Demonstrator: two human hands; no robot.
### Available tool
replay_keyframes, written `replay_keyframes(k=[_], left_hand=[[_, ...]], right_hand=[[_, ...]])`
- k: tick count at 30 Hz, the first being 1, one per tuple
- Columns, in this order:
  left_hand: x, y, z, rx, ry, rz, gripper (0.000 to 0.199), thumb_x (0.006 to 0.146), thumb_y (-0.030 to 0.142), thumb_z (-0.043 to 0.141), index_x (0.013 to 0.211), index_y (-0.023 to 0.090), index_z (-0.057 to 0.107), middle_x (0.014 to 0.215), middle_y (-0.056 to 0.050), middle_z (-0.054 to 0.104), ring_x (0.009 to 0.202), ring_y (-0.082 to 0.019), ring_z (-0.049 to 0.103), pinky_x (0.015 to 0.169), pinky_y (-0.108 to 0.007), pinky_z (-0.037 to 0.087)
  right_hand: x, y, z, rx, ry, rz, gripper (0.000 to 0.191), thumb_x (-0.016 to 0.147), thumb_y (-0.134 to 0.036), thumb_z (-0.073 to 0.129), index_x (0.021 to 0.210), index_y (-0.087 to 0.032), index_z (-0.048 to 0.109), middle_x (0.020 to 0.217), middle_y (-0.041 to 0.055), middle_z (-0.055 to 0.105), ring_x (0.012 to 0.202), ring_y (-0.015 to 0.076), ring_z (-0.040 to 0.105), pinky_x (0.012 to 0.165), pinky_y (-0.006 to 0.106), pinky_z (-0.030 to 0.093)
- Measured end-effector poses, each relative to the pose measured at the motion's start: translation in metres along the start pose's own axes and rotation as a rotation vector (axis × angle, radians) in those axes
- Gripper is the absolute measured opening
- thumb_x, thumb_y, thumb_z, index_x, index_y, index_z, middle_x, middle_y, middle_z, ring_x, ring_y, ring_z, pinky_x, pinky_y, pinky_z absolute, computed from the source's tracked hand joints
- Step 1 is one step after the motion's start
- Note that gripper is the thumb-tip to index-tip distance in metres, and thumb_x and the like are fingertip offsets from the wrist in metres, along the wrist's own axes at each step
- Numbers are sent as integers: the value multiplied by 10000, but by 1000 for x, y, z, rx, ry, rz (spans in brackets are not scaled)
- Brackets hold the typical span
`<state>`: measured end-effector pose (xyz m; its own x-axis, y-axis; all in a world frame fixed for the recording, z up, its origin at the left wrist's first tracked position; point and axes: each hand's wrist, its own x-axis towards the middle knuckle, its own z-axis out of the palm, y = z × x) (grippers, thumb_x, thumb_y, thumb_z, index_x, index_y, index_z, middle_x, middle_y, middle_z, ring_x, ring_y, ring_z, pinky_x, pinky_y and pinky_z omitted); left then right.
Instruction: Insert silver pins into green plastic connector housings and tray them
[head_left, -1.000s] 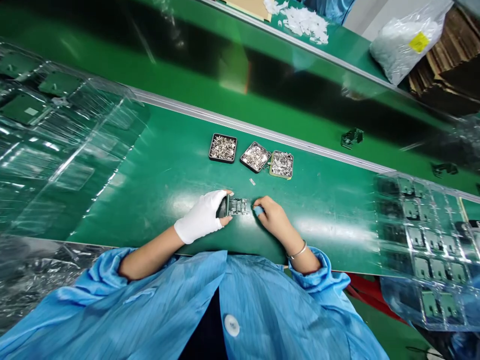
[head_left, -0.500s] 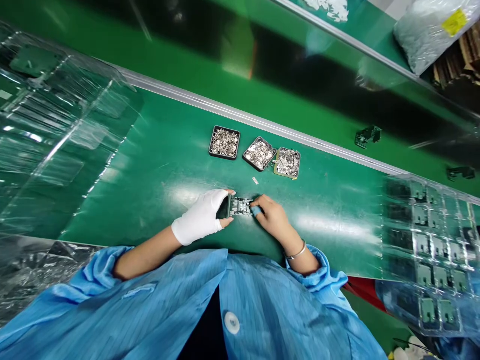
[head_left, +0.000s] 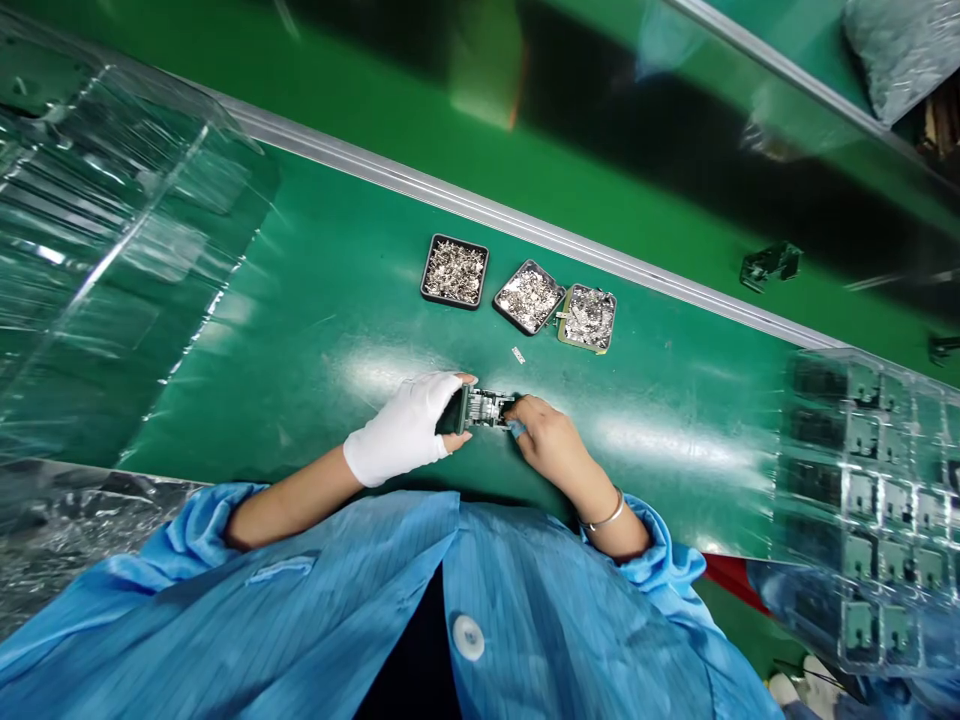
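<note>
My left hand (head_left: pixel 405 425), in a white glove with bare fingertips, grips a small dark housing with metal contacts (head_left: pixel 486 408) by its left end, thumb and fingers on opposite sides. At the housing's right end, my right hand (head_left: pixel 550 435) has its fingers bent and pressed together against the part. A light blue wrap shows on one of its fingers. Whether those fingertips pinch a small piece is hidden. Beyond the hands lies a small metal strip (head_left: pixel 518 355) on the green table (head_left: pixel 360 290).
Three small trays of metal pieces stand behind: a left tray (head_left: pixel 454 305), a middle tray (head_left: pixel 499 316) and a right tray (head_left: pixel 581 348). Clear plastic trays (head_left: pixel 142 240) are stacked at left. A compartment tray (head_left: pixel 847 490) with green parts stands at right. A metal rail (head_left: pixel 420 185) runs behind.
The view has shifted slightly, so the trays sit a little differently. My right fingers have curled a little more at the housing's right end; the left hand keeps its grip.
</note>
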<state>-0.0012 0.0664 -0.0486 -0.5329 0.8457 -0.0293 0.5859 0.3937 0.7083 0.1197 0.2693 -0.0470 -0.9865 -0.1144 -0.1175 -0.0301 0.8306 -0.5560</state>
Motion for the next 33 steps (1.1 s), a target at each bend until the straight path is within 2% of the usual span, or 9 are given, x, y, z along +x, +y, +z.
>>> replay_keyframes(k=[8,12,15,19,22,25,29,31,33], left_hand=[[1,2,-1,4,-7,-5,558,741,257,648,1253,147,455,1225,-133,577,1157,-307,554,997,-461,465],[0,0,0,-7,5,7,564,751,262,639,1270,156,445,1246,-127,568,1176,-304,546,1010,-461,461],[-1,-3,1,-11,25,34,567,762,275,651,1276,156,443,1253,-128,568,1181,-308,547,1005,-468,468],[-3,-3,6,-81,124,153,515,801,311,656,1243,156,443,1272,-148,564,1188,-293,555,1017,-458,473],[-5,-2,8,-185,212,240,487,833,346,640,1235,172,426,1310,-163,541,1224,-278,538,1044,-450,461],[-7,-3,7,-247,250,270,615,822,466,647,1298,182,382,1377,-192,478,1296,-303,471,1070,-489,431],[-6,-7,3,-211,291,228,831,793,614,608,1411,152,301,1437,-214,393,1328,-339,418,1095,-516,395],[-3,-7,2,-136,279,180,725,843,546,578,1399,150,333,1392,-192,445,1287,-318,462,1079,-494,416],[-1,-7,1,-75,238,151,622,861,485,571,1357,156,392,1314,-166,513,1225,-301,512,1049,-475,444]], right_hand=[[4,-15,-1,-141,-97,134,296,748,13,409,925,-183,545,931,94,625,910,219,579,759,299,474],[3,-14,0,-125,-64,131,314,745,7,430,950,-181,575,926,90,635,901,217,586,751,297,479],[-7,-5,-1,10,56,78,298,782,-24,442,972,-190,601,935,73,645,906,207,597,787,315,490],[-19,0,-5,119,358,61,217,874,-141,496,1018,-207,644,1108,89,652,1064,230,577,932,410,447],[-13,-8,-5,275,413,86,157,910,-235,521,999,-215,650,1061,80,676,1012,215,612,907,406,466],[0,-22,-4,425,445,96,117,905,-293,543,901,-211,625,928,52,684,878,183,643,857,369,504],[8,-37,-6,126,404,-88,103,878,-242,566,961,-222,623,996,55,689,975,198,616,1097,491,326],[10,-37,-9,-5,305,-235,177,866,-202,557,1026,-228,628,1071,59,684,1049,209,590,1141,515,247],[15,-29,-13,-10,272,-281,215,880,-183,523,1061,-235,628,1091,50,680,1058,200,590,1128,487,286]])
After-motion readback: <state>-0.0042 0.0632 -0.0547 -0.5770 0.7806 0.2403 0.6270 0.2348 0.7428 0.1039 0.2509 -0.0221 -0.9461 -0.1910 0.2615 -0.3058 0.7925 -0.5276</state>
